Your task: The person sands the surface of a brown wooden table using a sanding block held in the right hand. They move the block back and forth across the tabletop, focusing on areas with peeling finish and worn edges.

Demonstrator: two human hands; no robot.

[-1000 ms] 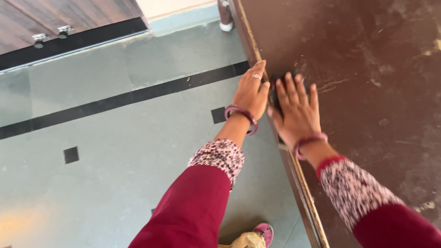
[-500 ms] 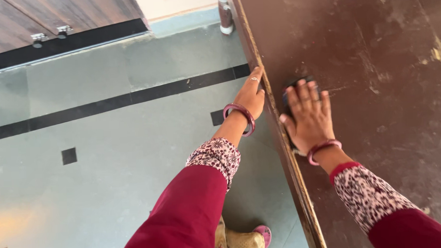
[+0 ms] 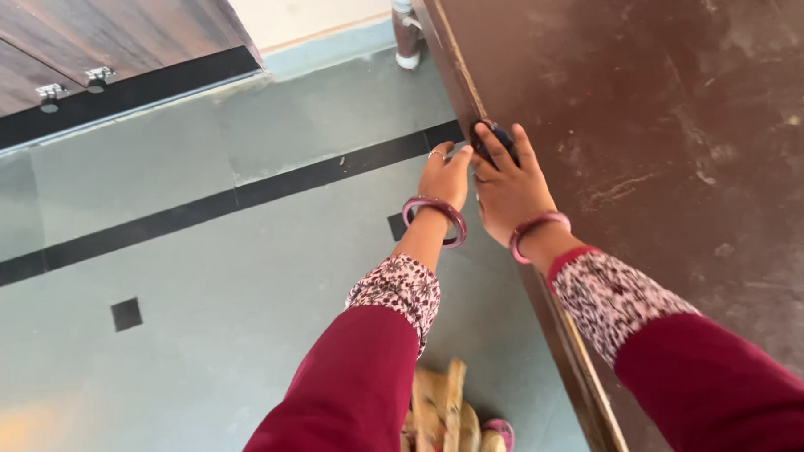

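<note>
A large dark brown board (image 3: 683,109) with scuffs and pale marks fills the right side. My right hand (image 3: 508,195) rests on its left rim, fingers curled over a small dark blue object (image 3: 495,135) that is mostly hidden. My left hand (image 3: 445,175), wearing a ring and a reddish bangle, is held against the board's side edge (image 3: 455,73) just left of the right hand, thumb touching it, with nothing in it. Both arms wear maroon sleeves with patterned cuffs.
Grey floor tiles (image 3: 199,295) with a black stripe (image 3: 197,211) and small black squares lie on the left. Wooden doors with metal latches (image 3: 75,50) stand at the top left. A post (image 3: 404,30) stands by the far wall. My foot in a sandal (image 3: 449,420) is below.
Both hands have slid farther along the board's edge, away from me. The right hand went from flat on the surface to curled over the dark object at the rim.
</note>
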